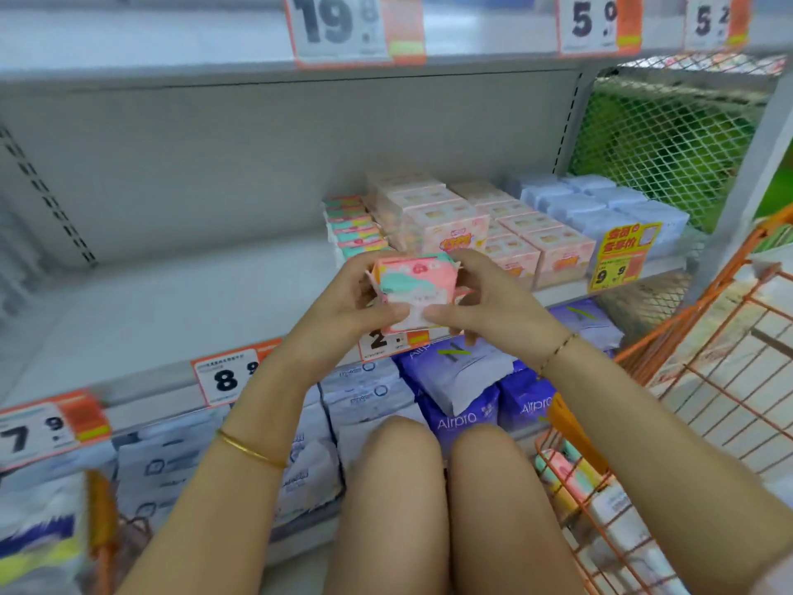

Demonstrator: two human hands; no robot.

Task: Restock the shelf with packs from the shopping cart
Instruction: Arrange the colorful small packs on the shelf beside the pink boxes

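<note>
The left hand and right hand are together gripping a pink-and-teal pack just before the grey shelf, whose surface is lying bare to their left; matching packs are standing behind, and the orange shopping cart is sitting to their right.

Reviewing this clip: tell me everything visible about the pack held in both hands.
The pack is small and soft-looking, in a glossy wrapper printed pink, teal and white, with crimped side edges. It looks sealed. It is held upright in front of the shelf, face toward the camera, between the left hand and the right hand. Fingers grip both sides, thumbs along its lower edge. Its print is too blurred to read.
</note>
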